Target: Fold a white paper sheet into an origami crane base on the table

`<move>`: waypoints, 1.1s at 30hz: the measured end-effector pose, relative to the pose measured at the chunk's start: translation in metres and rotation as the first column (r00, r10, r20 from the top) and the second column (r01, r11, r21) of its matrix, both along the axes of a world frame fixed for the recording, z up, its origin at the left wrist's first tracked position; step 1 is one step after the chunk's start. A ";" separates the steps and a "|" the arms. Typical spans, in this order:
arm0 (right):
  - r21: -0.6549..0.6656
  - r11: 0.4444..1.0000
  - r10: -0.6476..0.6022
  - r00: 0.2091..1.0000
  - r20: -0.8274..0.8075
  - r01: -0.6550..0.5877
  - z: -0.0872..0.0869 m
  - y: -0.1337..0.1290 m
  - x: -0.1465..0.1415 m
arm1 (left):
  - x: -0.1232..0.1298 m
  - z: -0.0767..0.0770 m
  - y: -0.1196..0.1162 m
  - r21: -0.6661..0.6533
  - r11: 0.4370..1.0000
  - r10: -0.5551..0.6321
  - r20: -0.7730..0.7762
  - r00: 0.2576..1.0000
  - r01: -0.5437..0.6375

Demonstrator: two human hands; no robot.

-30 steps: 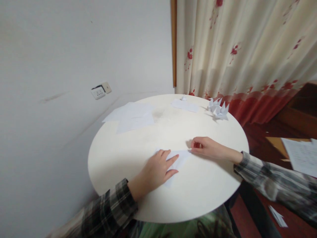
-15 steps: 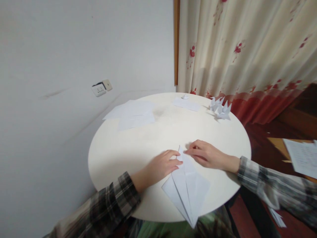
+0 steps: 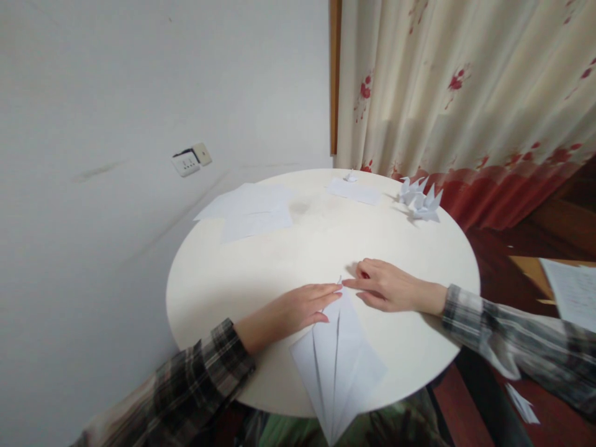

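A folded white paper (image 3: 347, 354) lies on the round white table (image 3: 205, 304), its narrow tip pointing away from me and its lower point hanging past the near edge. My left hand (image 3: 310, 305) lies flat on the upper left part of the paper, fingers stretched toward the tip. My right hand (image 3: 384, 285) is on the right of the tip, its index finger extended to touch it, the other fingers curled and the thumb apart. Nothing is held in either hand.
White sheets (image 3: 256, 208) lie at the back left. Folded paper cranes (image 3: 421, 202) stand at the back right. A small folded piece (image 3: 351, 177) is by a paper slip (image 3: 354, 191). Papers (image 3: 570, 288) rest on a wooden surface at the right.
The paper's lower end has swung left and nearer to me. My left hand's fingers have flattened nearer the tip, and my right index finger has come in to touch the tip.
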State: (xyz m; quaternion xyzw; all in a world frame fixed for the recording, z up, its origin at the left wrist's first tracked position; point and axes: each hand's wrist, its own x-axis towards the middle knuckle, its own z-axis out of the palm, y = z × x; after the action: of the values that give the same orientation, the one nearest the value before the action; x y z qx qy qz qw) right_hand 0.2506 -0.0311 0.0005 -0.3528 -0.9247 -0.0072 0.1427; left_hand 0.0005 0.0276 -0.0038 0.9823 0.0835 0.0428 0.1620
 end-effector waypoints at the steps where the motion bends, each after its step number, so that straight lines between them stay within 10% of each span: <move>1: -0.003 1.000 0.004 1.000 0.009 -0.003 0.000 0.000 0.000 | 0.000 -0.001 0.000 0.011 1.000 -0.002 -0.009 1.000 0.002; 33: 0.147 0.989 -0.003 1.000 -0.005 0.004 -0.013 0.002 -0.011 | -0.001 -0.008 -0.011 0.312 0.950 -0.016 0.035 0.999 0.004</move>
State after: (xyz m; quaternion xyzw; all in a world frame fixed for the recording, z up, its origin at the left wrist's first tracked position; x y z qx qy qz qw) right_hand 0.2400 -0.0286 -0.0128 -0.3430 -0.9206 -0.0749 0.1708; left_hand 0.0000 0.0162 -0.0115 0.9950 0.0677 0.0726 0.0067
